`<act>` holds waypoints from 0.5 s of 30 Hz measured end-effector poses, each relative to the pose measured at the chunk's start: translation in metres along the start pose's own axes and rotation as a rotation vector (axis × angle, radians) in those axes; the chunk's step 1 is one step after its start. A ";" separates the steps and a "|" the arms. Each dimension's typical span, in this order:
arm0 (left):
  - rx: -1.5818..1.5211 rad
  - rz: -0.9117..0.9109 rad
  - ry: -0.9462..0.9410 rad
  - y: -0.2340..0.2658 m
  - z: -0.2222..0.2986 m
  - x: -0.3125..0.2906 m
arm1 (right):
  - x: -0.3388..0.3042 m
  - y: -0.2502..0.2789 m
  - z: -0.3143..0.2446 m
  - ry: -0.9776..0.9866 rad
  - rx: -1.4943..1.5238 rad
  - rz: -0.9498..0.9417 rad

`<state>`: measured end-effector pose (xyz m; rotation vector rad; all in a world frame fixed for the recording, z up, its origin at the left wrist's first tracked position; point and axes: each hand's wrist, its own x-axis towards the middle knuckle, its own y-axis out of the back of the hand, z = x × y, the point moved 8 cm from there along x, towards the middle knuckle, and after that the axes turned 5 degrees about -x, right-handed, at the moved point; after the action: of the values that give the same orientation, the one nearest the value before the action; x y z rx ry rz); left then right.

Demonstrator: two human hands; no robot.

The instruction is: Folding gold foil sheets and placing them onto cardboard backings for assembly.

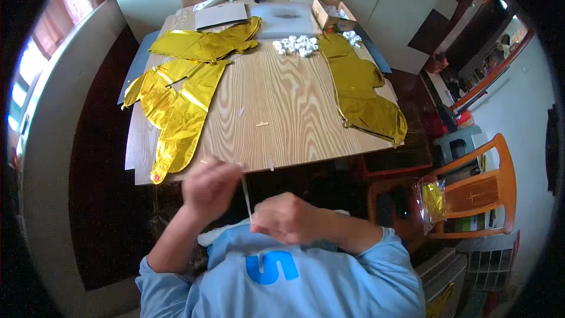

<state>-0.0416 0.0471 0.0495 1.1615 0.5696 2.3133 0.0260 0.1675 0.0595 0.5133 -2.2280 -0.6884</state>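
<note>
A thin white strip (246, 196) stretches between my hands, just in front of the table's near edge. My left hand (207, 189), smeared by motion, is closed at the strip's upper end. Lower and closer to my body, my right hand (283, 218) is closed on its other end. Whether the strip is ribbon, string or a straw cannot be made out. Flat gold foil balloons lie on the tabletop: one (179, 112) at the left near my left hand, another (203, 44) behind it, and a third (356, 85) along the right side.
On the wooden table (276, 94) are small scraps (262, 123) and a heap of white bundles (297, 45). A cardboard box (333, 15), clear plastic (285, 20) and a white flat box (221, 16) stand at the back. A wooden chair (477, 191) with a plastic-wrapped gold packet (433, 201) is at my right.
</note>
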 end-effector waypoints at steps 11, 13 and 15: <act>-0.317 -0.215 -0.232 -0.023 0.043 0.010 | 0.008 0.054 0.019 -0.136 -0.229 0.348; -0.156 -0.158 -0.177 -0.008 0.039 0.015 | 0.001 0.038 0.034 -0.185 -0.118 0.268; -0.111 0.111 0.018 0.021 0.007 0.031 | -0.004 -0.002 0.011 -0.063 0.031 0.096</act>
<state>-0.0567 0.0497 0.0843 1.1470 0.3870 2.4180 0.0206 0.1721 0.0497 0.4025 -2.3096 -0.6288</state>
